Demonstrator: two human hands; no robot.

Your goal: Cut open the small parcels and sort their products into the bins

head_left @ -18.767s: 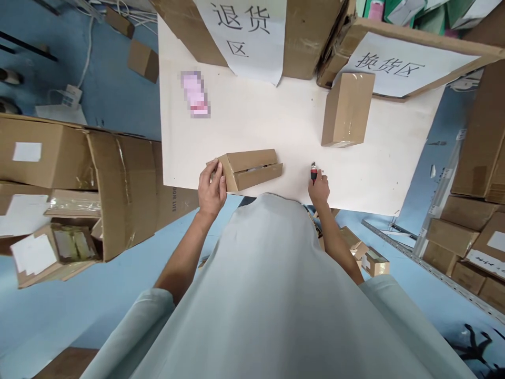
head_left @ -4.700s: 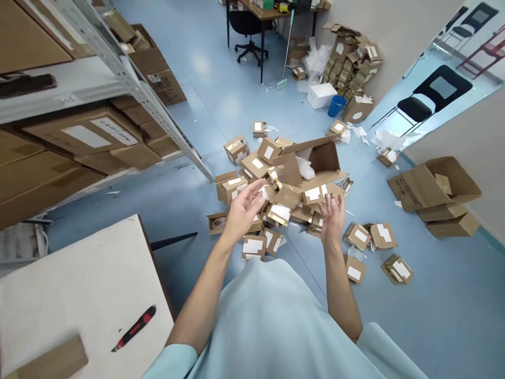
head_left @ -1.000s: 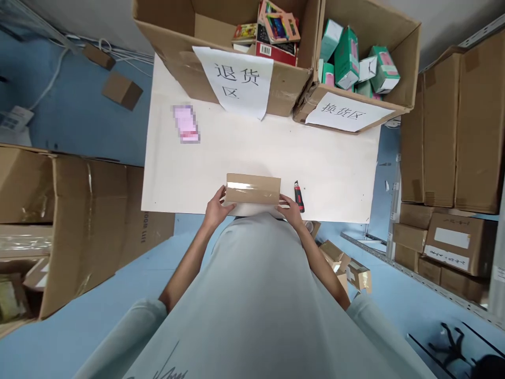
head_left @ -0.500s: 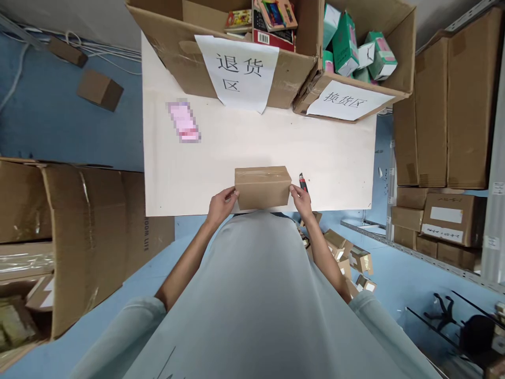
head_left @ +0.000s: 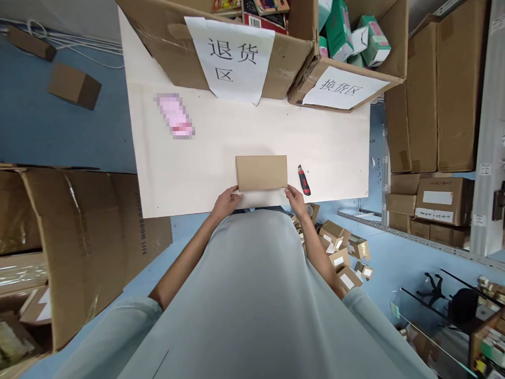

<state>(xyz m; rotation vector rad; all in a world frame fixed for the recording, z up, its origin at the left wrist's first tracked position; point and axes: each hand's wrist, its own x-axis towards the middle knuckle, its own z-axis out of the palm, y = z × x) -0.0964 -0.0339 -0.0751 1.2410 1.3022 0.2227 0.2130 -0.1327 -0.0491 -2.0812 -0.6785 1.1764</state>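
Note:
A small brown cardboard box [head_left: 262,173] is at the near side of the white table [head_left: 213,131], its plain face toward me. My left hand [head_left: 228,202] grips its near left corner with thumb and fingers. At the near right corner, the fingertips of my right hand [head_left: 295,200] are closed on the box. The underside of the box is hidden. A red and black utility knife [head_left: 303,180] lies just right of the box, apart from my right hand.
Two open cartons with paper signs, one sign [head_left: 231,60] left and another [head_left: 343,95] right, stand along the table's back. Green boxes [head_left: 339,31] fill the right carton. A blurred pink item [head_left: 174,116] lies left. Small parcels [head_left: 339,258] sit on the floor at right.
The box has turned in my hands: its taped top face and front showed before, and now one plain face shows. My hands have shifted to its near corners. The camera view has moved slightly.

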